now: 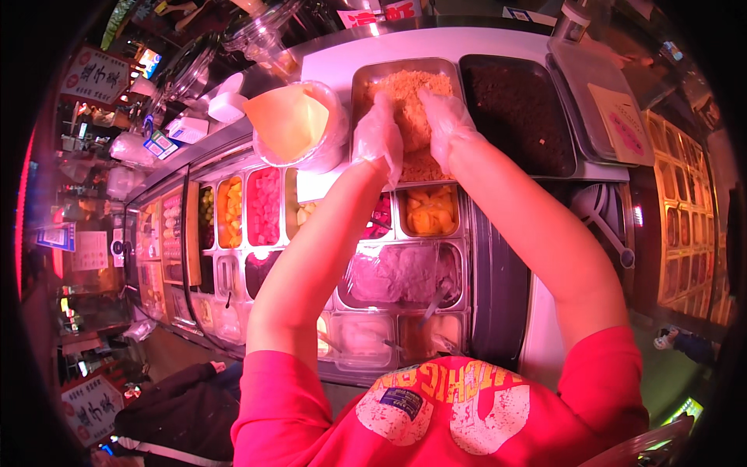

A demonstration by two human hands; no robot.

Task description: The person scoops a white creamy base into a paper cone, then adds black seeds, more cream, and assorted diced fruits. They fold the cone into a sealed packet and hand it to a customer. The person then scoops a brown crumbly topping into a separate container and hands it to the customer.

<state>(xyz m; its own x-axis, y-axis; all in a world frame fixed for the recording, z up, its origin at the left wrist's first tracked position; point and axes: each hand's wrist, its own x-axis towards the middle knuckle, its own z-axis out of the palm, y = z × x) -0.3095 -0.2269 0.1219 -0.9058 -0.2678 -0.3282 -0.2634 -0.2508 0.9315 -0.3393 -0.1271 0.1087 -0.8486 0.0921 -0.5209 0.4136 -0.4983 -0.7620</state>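
A metal tray of coarse orange-tan crumbs stands at the far side of the counter. Both my hands reach into it, in thin clear plastic gloves. My left hand is at the left of a raised, crumb-covered lump, and my right hand presses in from the right. The fingers curve in against the lump and are partly sunk in crumbs. Whether a solid piece lies under the coating, I cannot make out. Right beside this tray is another tray filled with dark brown crumbs.
A white tub with a yellowish sheet at its mouth stands left of the crumbs. Nearer are pans of pink cubes, orange fruit and purple paste. Stacked lids and scoops lie at right.
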